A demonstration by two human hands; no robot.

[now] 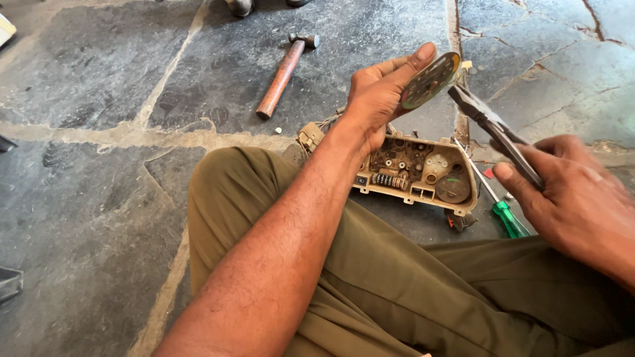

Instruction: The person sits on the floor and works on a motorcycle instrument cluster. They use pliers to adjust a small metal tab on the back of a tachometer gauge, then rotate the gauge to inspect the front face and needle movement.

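- Left hand (377,92): raised above the knee, fingers pinching a round, flat, green-rimmed gauge dial (430,80) by its edge.
- Right hand (575,192): closed round the handles of dark metal pliers (493,129), whose tip meets the dial's right edge.
- Beige plastic instrument housing (417,175): on the stone floor (99,132), just beyond the knee.
- Green-handled screwdriver (506,215): beside the housing's right end.
- Wooden-handled hammer (284,73): farther off on the floor.

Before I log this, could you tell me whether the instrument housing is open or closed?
Open: the beige housing lies uncovered, its gears and parts exposed.
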